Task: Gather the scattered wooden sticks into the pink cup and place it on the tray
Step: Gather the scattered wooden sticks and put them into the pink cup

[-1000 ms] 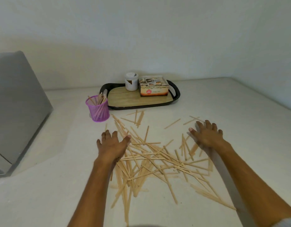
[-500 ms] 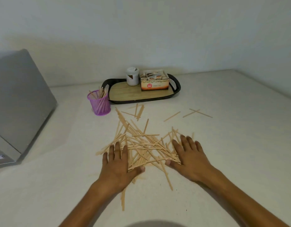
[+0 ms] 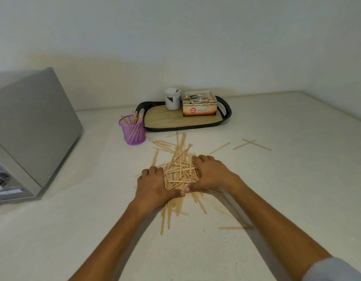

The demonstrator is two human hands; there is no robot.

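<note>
Vs 0.5 s ago: hands were flat and apart on the spread-out sticks, now both have closed in and the pile is bunched between them. Left hand (image 3: 153,184) and right hand (image 3: 211,175) cup the wooden sticks (image 3: 180,172) from either side, fingers curled round the heap, thumb tips almost touching at the near edge. Sticks are thin, flat, pale wood strips, criss-crossed; loose ends poke out toward the person, a few strays lie beyond the grip and off to the right. Pink cup (image 3: 132,129) is mesh, cylindrical, upright, already holding some sticks, beyond-left of the grip, just beside the tray (image 3: 175,120). Tray: black oval rim, wood-grain base, carrying a white jar (image 3: 172,99) and a printed carton (image 3: 199,107). Countertop (image 3: 74,230) matte off-white.
</note>
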